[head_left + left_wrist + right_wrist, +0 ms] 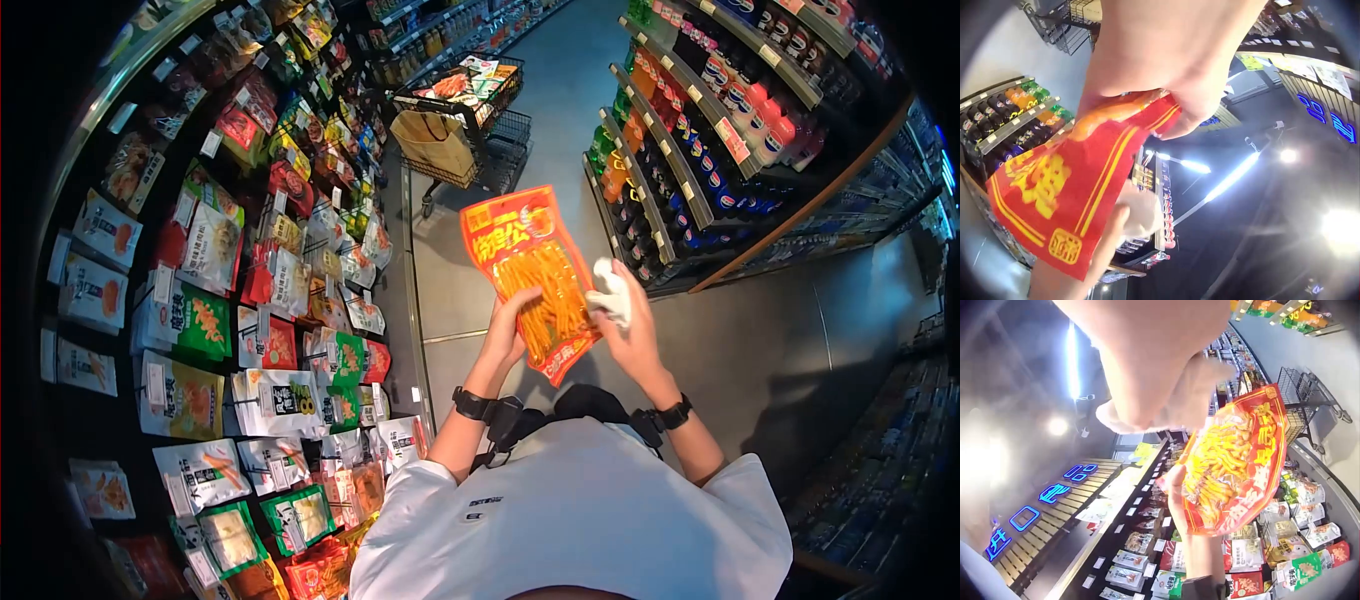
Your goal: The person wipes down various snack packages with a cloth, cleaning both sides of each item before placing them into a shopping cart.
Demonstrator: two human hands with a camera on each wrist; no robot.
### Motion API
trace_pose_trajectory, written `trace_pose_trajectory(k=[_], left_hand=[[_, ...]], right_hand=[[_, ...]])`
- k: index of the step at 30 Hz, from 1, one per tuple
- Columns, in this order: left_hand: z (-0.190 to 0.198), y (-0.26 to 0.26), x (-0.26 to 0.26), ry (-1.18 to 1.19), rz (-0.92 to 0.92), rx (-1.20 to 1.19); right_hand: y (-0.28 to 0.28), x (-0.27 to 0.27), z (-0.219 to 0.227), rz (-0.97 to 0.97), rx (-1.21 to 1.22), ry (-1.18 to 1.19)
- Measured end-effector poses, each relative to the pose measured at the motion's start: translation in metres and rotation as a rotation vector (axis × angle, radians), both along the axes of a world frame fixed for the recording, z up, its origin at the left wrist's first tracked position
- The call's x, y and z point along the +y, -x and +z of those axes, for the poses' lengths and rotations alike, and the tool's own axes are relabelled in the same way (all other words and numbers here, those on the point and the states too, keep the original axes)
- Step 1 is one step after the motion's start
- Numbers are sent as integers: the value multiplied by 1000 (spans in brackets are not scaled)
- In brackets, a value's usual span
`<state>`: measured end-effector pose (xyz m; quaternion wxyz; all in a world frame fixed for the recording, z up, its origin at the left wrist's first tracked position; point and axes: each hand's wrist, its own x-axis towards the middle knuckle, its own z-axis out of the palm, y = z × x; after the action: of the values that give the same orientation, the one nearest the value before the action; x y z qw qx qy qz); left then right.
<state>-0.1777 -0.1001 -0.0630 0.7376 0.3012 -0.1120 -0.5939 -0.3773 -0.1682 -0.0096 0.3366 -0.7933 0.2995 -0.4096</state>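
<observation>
A red snack bag [515,225] with yellow lettering and a clear window showing orange strips is held up before the body. My left hand [508,332] grips its lower left side, thumb lying across the front. In the left wrist view the back of the bag [1094,181] is red with yellow lines. My right hand [634,335] is beside the bag's right edge and holds a crumpled white tissue-like piece [610,292]. That white piece [1194,394] hangs from the fingers in the right wrist view, overlapping the bag [1260,469] there.
Hanging snack packets [210,240] fill the shelf wall on the left. Ahead stands a shopping cart [505,130] with a brown paper bag [435,142] and packets in it. Tiered drink shelves [700,130] rise on the right. Grey floor [560,120] runs between them.
</observation>
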Motion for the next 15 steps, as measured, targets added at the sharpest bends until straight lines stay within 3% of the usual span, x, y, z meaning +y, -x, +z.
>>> trace_pose_trajectory(k=[1, 2, 3, 4, 7, 11, 14, 15], left_hand=[[10, 0, -6, 9, -6, 26], [16, -1, -14, 20, -13, 47], [20, 1, -26, 43, 24, -98], [24, -4, -35, 75, -17, -71], [24, -12, -60, 124, -148, -46], [4, -28, -103, -61, -199, -182], [1, -49, -153, -101, -178, -150], [-1, -52, -170, -107, -169, -200]], right_hand=[[-15, 0, -10, 103, 6, -84], [-21, -1, -12, 119, 298, 225], [-31, -1, -12, 144, 406, 277], [-38, -4, -12, 168, 516, 329], [-57, -47, -47, 28, 309, 178], [-80, -119, -83, 118, -315, -510], [-69, -180, -99, 87, -350, -1070], [-67, -196, -94, 169, -412, -1151]])
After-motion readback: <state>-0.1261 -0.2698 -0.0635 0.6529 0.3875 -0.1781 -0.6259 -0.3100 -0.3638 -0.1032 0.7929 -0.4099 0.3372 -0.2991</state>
